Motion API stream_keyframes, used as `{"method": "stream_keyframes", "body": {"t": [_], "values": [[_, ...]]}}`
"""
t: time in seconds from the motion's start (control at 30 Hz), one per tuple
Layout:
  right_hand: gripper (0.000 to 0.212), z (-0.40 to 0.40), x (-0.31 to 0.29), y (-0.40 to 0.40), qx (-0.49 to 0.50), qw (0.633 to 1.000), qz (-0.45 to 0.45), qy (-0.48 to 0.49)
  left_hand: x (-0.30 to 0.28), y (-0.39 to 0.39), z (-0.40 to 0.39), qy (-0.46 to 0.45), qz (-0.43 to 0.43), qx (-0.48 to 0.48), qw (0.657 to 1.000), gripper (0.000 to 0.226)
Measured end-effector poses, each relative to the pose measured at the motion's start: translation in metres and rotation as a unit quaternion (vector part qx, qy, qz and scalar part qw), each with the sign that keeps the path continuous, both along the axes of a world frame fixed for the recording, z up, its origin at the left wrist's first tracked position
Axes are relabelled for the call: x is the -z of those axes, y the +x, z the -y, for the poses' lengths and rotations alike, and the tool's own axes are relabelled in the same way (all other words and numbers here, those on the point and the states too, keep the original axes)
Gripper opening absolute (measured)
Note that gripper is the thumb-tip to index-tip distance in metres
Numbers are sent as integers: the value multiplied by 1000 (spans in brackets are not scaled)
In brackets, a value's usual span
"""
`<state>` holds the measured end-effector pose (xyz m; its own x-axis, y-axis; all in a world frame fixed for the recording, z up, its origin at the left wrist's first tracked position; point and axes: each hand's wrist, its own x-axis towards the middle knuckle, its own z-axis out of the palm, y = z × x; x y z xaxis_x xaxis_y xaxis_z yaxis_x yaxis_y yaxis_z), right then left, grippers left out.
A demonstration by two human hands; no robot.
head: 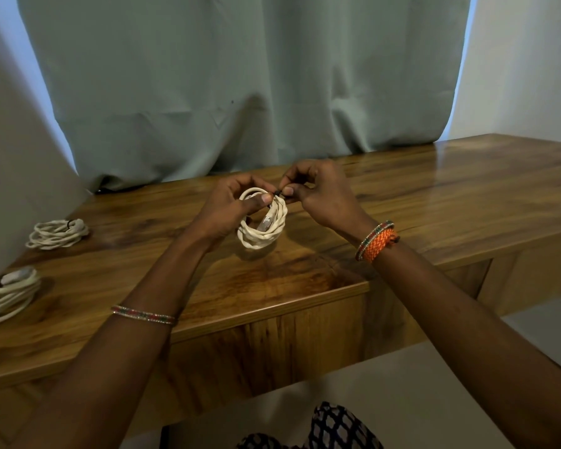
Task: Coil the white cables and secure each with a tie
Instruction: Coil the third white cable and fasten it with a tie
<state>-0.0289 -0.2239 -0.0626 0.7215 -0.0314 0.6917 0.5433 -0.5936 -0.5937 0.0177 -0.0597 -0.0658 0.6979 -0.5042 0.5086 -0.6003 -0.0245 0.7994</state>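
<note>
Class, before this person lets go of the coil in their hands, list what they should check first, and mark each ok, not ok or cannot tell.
1. Held coil gripped by left hand: ok.
2. Dark tie pinched by right hand: ok.
3. Tie fully fastened: cannot tell.
4. Loops gathered, none straying: ok.
5. Bare table below for setting down: ok.
6. Two finished coils clear of the hands: ok.

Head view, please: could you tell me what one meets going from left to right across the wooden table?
Tied coil at the left edge → second tied coil → left hand holding the coil being tied → right hand, pinching the dark tie → orange wristband → bare table.
</note>
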Motion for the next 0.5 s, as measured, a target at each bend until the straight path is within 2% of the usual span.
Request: {"method": "stream_keyframes", "body": {"t": [0.3,0.5], "values": [[19,-2,9,3,-27,997,-19,76,1,0,0,5,-9,-21,1000,18],[18,-7,9,4,-26,997,-26,61,4,2,-2,5,-16,-34,999,19]]}}
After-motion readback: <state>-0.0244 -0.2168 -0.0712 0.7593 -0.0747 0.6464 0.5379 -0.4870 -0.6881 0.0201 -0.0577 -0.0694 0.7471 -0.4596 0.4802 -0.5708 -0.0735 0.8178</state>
